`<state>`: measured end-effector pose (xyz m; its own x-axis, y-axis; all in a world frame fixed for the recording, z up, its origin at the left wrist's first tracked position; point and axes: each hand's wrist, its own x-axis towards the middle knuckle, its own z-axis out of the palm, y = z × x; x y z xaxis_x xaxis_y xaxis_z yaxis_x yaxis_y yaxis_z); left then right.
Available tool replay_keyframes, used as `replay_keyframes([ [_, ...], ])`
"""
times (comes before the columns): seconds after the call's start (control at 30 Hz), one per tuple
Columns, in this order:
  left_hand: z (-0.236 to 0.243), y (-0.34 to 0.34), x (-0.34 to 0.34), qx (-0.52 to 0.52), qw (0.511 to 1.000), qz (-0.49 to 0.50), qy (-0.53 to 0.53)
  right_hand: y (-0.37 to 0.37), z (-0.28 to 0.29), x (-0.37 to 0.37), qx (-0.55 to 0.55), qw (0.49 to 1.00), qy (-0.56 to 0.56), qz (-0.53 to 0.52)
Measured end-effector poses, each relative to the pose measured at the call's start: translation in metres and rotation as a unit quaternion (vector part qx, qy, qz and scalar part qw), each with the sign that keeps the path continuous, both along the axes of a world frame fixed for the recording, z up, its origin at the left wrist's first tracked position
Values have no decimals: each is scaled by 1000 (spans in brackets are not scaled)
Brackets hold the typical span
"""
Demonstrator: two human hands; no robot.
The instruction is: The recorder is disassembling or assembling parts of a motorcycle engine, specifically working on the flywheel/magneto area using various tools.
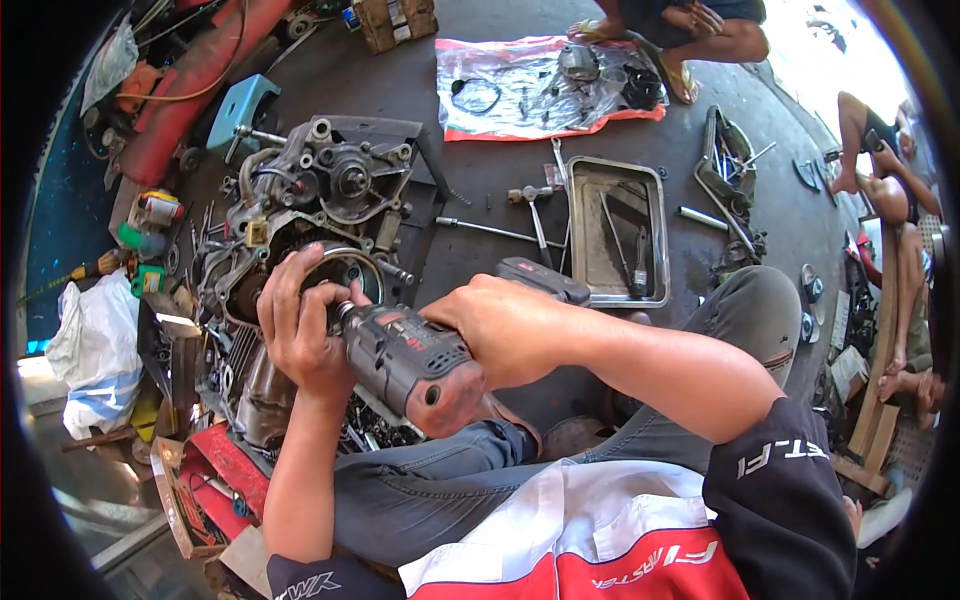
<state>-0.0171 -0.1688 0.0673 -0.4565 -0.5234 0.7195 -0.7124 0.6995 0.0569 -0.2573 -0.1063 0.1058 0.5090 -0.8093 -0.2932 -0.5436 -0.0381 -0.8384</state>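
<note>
Gripped in both hands, a grey and red power drill (415, 365) sits just above the person's lap, its nose pointing left into an engine (310, 230) on the floor. Right hand (505, 330) is clamped around the drill's handle, fingers wrapped tight. Left hand (300, 325) is closed around the front of the drill where it meets the engine, its fingers curled over a round metal ring (345, 270) on the engine's side. Below the drill, the person's grey trouser legs and a red, white and black jacket fill the near edge.

Right of the engine, a shallow metal tray (615, 235) lies on the dark floor with a few tools in it, and a hammer (535, 215) rests just left of it. Farther off, a red-edged plastic sheet (545, 90) is spread out with small parts and a gasket on it, and another person squats at its far side. Left of the engine lie a white bag (95, 345), a green and yellow tool and a light blue stool (240, 105). At the far right, other people sit on the ground.
</note>
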Motion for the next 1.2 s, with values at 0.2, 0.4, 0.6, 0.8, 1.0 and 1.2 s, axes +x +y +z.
replay_keyframes([
  [0.2,-1,0,1,5,1000,12,-1,-3,-3,1,-3,1000,19,15],
  [0.4,-4,1,-1,1,1000,12,-3,5,-11,1,10,1000,-25,-3],
  [0.6,-4,1,0,-1,1000,15,-13,4,-14,3,16,999,-29,-6],
  [0.8,-3,2,-1,-3,1000,17,-16,7,-12,4,7,999,-27,-17],
  [1.0,0,1,0,2,1000,7,-9,0,-10,-1,-30,1000,-5,-7],
  [1.2,-2,0,2,13,1000,-2,6,-5,-5,-2,-63,996,53,23],
])
